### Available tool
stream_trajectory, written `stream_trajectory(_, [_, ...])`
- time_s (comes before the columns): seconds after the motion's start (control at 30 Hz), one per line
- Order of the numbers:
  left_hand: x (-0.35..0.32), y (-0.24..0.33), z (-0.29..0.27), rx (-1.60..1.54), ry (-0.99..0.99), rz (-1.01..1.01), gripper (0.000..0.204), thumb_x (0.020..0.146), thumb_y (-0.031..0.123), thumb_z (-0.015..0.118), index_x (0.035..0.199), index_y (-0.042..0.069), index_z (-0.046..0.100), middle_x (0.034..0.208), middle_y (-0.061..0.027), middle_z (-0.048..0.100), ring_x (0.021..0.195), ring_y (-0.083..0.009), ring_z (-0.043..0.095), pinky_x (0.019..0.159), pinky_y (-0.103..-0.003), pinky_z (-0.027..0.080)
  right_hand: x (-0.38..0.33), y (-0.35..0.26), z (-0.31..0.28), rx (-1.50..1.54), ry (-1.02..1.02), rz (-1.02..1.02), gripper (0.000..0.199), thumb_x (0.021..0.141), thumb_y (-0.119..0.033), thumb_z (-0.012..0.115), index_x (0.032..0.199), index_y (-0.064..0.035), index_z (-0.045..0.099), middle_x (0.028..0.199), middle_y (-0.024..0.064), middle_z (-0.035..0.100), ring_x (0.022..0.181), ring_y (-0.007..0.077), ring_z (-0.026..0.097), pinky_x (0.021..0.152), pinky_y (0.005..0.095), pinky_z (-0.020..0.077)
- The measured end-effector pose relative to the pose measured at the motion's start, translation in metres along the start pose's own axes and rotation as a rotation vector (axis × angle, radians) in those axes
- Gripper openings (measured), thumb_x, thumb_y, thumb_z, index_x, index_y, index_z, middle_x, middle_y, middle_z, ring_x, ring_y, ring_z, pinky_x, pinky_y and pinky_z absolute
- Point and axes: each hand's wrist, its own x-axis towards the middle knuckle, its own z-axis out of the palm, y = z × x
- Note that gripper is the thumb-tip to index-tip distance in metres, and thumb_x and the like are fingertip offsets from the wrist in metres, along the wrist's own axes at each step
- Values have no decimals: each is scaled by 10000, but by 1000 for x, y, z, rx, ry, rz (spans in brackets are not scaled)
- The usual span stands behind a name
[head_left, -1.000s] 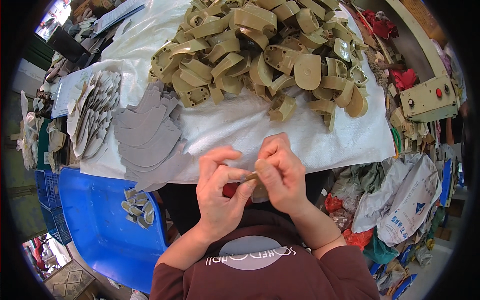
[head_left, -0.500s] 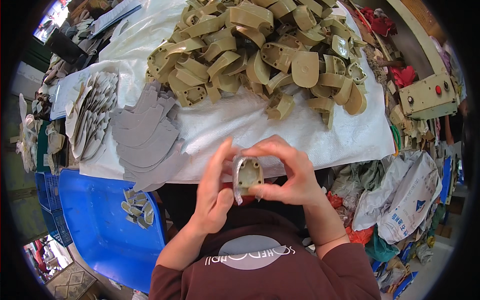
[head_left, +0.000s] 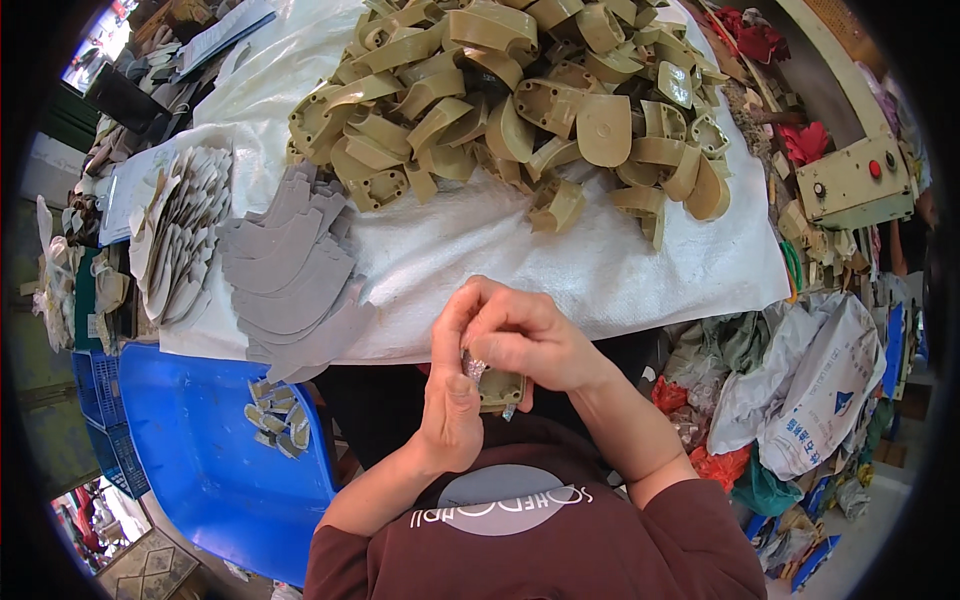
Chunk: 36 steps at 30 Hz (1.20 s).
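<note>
In front of my chest, at the table's near edge, is a tan plastic shoe heel (head_left: 500, 394) with holes in its hollow face. Shiny, clear-silvery wrapping (head_left: 474, 368) runs along its side. My left hand (head_left: 452, 405) is closed round the heel's left side. My right hand (head_left: 532, 345) bends over the top, its thumb and fingers pinched at the wrapping near my left fingertips. The fingers hide much of the heel. A large pile of similar tan heels (head_left: 604, 130) lies on the white sheet (head_left: 420, 270) beyond my hands.
Grey cut pieces (head_left: 290, 265) fan out at the left, next to a stack of whitish cut pieces (head_left: 180, 235). Below them, a blue tub (head_left: 200, 450) holds several covered heels (head_left: 278, 415). A control box (head_left: 855, 185) and plastic bags (head_left: 820, 400) are at the right.
My right hand has moved left over the heel, and its fingers now pinch the wrapping. My left fingers have curled in from outstretched. The heel sits slightly lower.
</note>
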Motion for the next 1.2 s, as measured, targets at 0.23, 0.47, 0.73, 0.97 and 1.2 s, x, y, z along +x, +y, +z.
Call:
stream_trajectory(0.23, [3,-3,-1,-28,330,8,518,983,415,370,1371,82,282,1083,-90,513,955,-138,535,844,-274,444,-6,33,25,-279,225,-383,345,947,-193,512,1255,-41,480,1093,119,500,985,228,496,866,332,401])
stream_trajectory(0.47, [0,-9,-1,-17,304,4,516,958,308,446,1389,108,243,1075,-80,528,930,-123,534,796,-271,456,-11,33,28,-368,251,-407,455,991,-281,419,1367,-27,393,1147,138,486,972,245,488,886,344,398])
stream_trajectory(0.73, [3,-2,-21,683,22,189,965,875,611,479,1418,-86,90,1033,-192,562,836,-288,584,748,-346,477,-7,1,13,-1026,367,-384,504,852,-328,660,1200,3,506,860,106,537,695,218,526,650,300,449])
stream_trajectory(0.97, [3,11,-24,679,107,26,589,629,-1,790,1154,16,524,961,-97,592,692,-169,572,624,-285,493,-15,13,0,-499,287,-295,332,900,-253,598,1103,9,572,897,114,581,774,199,566,684,314,454])
stream_trajectory(1.2, [7,30,-32,974,50,151,512,570,-36,745,1051,41,588,835,-53,561,658,-125,522,576,-239,440,-8,15,-11,-17,250,41,208,936,-194,542,951,4,606,783,10,589,704,73,523,621,230,438])
